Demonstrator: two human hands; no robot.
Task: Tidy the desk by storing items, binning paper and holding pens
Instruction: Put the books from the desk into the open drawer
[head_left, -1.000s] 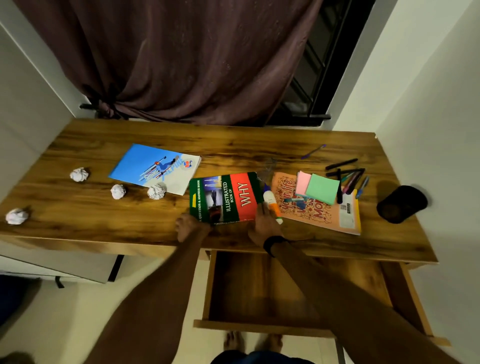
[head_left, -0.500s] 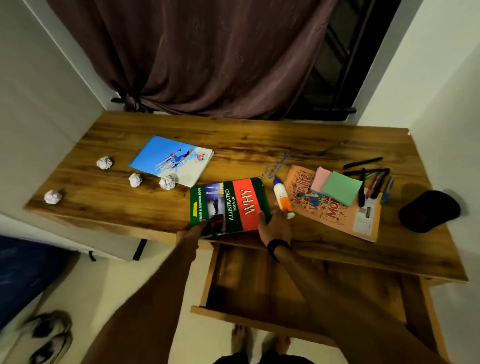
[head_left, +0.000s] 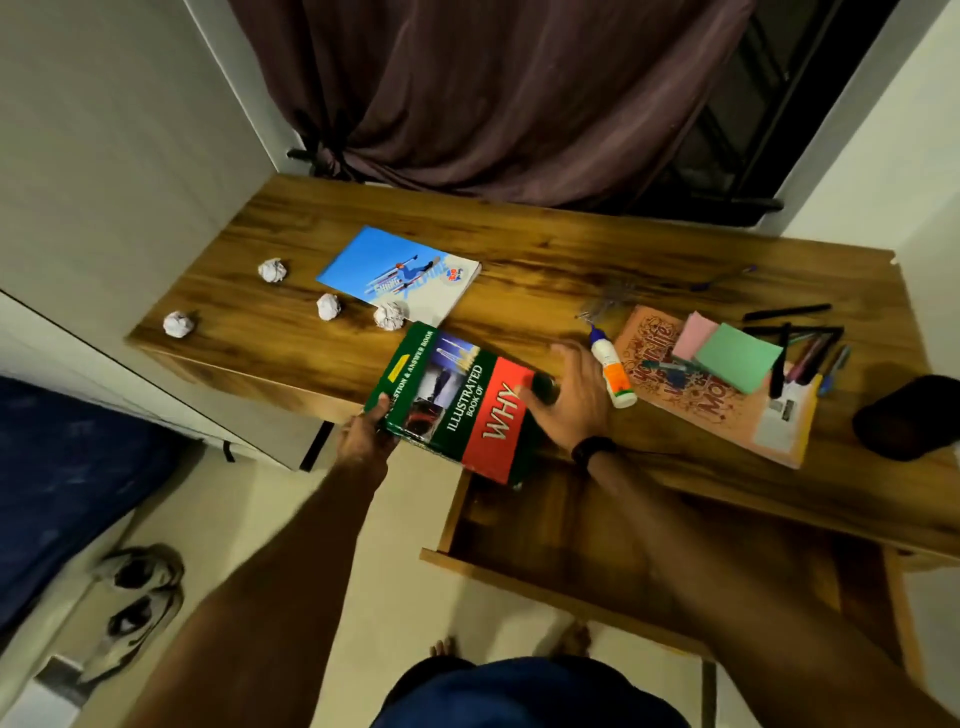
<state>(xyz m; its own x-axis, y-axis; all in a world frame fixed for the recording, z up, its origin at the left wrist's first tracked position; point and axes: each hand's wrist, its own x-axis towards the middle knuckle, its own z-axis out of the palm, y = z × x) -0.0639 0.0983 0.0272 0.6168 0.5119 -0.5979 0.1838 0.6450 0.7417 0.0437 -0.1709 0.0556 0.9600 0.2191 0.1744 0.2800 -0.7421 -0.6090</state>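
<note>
A: What have the hands got?

B: The left hand (head_left: 363, 441) grips the lower left corner of the book (head_left: 460, 400), thumb on the cover, fingers curled under. The right hand (head_left: 571, 400) lies spread on the book's right edge, fingers fairly straight, pressing rather than clasping.

A: And where is the book?

B: At frame centre, half off the front edge of the tabletop (head_left: 545, 249), tilted, its long axis running from upper left to lower right.

A: So where does it go?

B: I'd judge the open drawer (head_left: 571, 540), which lies just below and right of the book. Its lower right corner already overhangs the drawer's left end, so the move is down and to the right. Both hands are on it; the left carries the weight.

A: What's farther out?

B: A glue bottle (head_left: 612, 369) just right of the right hand, and pens (head_left: 800, 353) near the right edge. Paper balls (head_left: 329, 306) sit upper left.
</note>
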